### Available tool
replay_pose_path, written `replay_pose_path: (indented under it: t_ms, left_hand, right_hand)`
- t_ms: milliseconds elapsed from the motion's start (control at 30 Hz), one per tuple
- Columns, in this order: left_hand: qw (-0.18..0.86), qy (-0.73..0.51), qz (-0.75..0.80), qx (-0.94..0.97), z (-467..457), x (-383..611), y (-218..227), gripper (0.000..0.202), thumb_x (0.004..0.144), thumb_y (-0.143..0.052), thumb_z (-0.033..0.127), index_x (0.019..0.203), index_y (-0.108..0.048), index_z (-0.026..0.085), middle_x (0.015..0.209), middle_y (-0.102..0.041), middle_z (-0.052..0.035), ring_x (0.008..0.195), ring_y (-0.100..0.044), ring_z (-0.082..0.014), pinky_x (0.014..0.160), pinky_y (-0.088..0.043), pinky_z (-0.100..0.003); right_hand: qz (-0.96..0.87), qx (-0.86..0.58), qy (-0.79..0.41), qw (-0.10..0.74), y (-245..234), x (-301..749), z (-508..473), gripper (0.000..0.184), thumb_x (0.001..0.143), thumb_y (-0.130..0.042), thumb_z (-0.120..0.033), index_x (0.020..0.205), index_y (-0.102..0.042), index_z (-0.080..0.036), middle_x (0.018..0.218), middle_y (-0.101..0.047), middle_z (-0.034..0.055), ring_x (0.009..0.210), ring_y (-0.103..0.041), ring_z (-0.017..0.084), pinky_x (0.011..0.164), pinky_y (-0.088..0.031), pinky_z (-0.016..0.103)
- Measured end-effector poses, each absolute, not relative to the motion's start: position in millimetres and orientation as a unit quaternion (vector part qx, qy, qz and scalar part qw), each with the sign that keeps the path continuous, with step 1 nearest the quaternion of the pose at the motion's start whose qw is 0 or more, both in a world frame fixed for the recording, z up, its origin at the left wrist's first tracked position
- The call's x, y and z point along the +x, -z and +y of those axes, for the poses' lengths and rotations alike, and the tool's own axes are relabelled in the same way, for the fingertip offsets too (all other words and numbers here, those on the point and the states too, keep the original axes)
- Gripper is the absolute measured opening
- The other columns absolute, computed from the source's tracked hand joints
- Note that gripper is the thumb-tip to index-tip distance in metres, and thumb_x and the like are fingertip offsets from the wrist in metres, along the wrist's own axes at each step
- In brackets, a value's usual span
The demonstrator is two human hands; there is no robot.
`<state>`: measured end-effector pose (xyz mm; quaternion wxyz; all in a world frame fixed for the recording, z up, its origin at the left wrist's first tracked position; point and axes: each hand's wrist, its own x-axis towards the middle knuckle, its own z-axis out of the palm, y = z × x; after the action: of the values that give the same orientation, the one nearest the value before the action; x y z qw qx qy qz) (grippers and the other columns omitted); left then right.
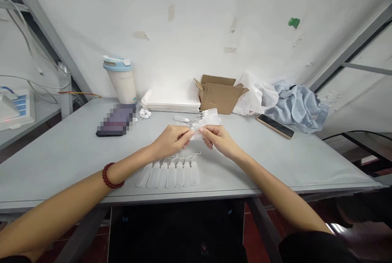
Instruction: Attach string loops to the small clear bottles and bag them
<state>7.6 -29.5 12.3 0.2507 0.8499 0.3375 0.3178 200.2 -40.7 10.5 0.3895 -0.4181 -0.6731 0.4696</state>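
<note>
My left hand (pixel 176 137) and my right hand (pixel 218 137) meet over the middle of the table, thumbs and fingertips pinched close together. Between them is a small translucent plastic bottle (pixel 197 135), mostly covered by the fingers, so its details are hard to make out. Just behind the hands lies a loose heap of similar translucent bottles (pixel 211 114) with thin white strings. Nearer the table's front edge, several translucent bottles (pixel 171 174) lie side by side in a row, their white strings (pixel 183 158) pointing away from me.
A dark phone (pixel 118 120), a cup with a blue lid (pixel 121 79) and small white pieces (pixel 145 113) are at the left. Along the wall stand white trays (pixel 171 101), cardboard (pixel 222 95), a plastic bag (pixel 255 95) and blue cloth (pixel 300 105). Another phone (pixel 275 126) lies right.
</note>
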Motion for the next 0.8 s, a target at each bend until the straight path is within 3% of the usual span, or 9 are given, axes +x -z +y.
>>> replay_pose_path:
  t_ms: [133, 233, 333, 433, 600, 800]
  left_hand:
    - [0.316, -0.319, 0.369, 0.814, -28.0, 7.3, -12.7, 0.042, 0.093, -0.041, 0.040, 0.061, -0.055, 0.016, 0.055, -0.058, 0.0003, 0.058, -0.057, -0.0120, 0.061, -0.043, -0.023]
    - [0.414, -0.293, 0.372, 0.778, -26.0, 7.7, -11.9, 0.046, 0.092, -0.041, 0.047, 0.061, -0.054, 0.016, 0.056, -0.058, 0.0001, 0.058, -0.059, -0.0124, 0.061, -0.045, -0.024]
    - [0.514, -0.284, 0.378, 0.716, -25.2, 8.8, -12.8, 0.044, 0.090, -0.045, 0.050, 0.062, -0.050, 0.016, 0.052, -0.049, 0.0039, 0.045, -0.052, -0.0097, 0.051, -0.042, -0.023]
    - [0.545, -0.284, 0.381, 0.691, -27.5, 10.1, -14.8, 0.043, 0.089, -0.047, 0.049, 0.062, -0.049, 0.016, 0.050, -0.043, 0.0060, 0.042, -0.047, -0.0080, 0.048, -0.040, -0.022]
    - [0.374, -0.331, 0.398, 0.770, -36.0, 12.2, -14.0, 0.047, 0.091, -0.044, 0.044, 0.053, -0.048, 0.016, 0.051, -0.052, 0.0017, 0.047, -0.051, -0.0099, 0.053, -0.041, -0.023]
    - [0.101, -0.370, 0.315, 0.868, -33.2, 11.5, -5.0, 0.040, 0.094, -0.041, 0.032, 0.057, -0.047, 0.018, 0.051, -0.051, 0.0012, 0.050, -0.047, -0.0113, 0.056, -0.036, -0.025]
  right_hand:
    - [-0.699, -0.423, -0.411, 0.404, -11.3, 201.8, -40.9, 0.040, 0.083, -0.053, -0.054, 0.082, -0.062, -0.015, 0.055, -0.045, -0.0052, 0.046, -0.042, 0.006, 0.047, -0.037, 0.021]
    - [-0.717, -0.426, -0.362, 0.417, -7.4, 203.5, -39.6, 0.037, 0.085, -0.053, -0.048, 0.095, -0.064, -0.015, 0.062, -0.054, -0.0022, 0.051, -0.048, 0.008, 0.051, -0.041, 0.022]
    - [-0.768, -0.406, -0.246, 0.430, -2.0, 203.4, -38.9, 0.033, 0.086, -0.053, -0.043, 0.100, -0.065, -0.015, 0.078, -0.064, 0.0046, 0.065, -0.055, 0.012, 0.058, -0.044, 0.024]
    - [-0.806, -0.386, -0.160, 0.419, -0.1, 202.0, -40.0, 0.031, 0.090, -0.048, -0.038, 0.100, -0.065, -0.014, 0.082, -0.065, 0.0074, 0.070, -0.055, 0.014, 0.064, -0.044, 0.027]
    - [-0.777, -0.402, -0.289, 0.388, -6.4, 202.9, -42.1, 0.033, 0.090, -0.047, -0.043, 0.091, -0.065, -0.016, 0.071, -0.058, 0.0020, 0.061, -0.047, 0.011, 0.058, -0.039, 0.024]
    - [-0.642, -0.354, -0.560, 0.386, -8.8, 205.4, -38.5, 0.036, 0.078, -0.061, -0.051, 0.069, -0.056, -0.016, 0.054, -0.029, -0.0066, 0.047, -0.025, 0.006, 0.042, -0.027, 0.022]
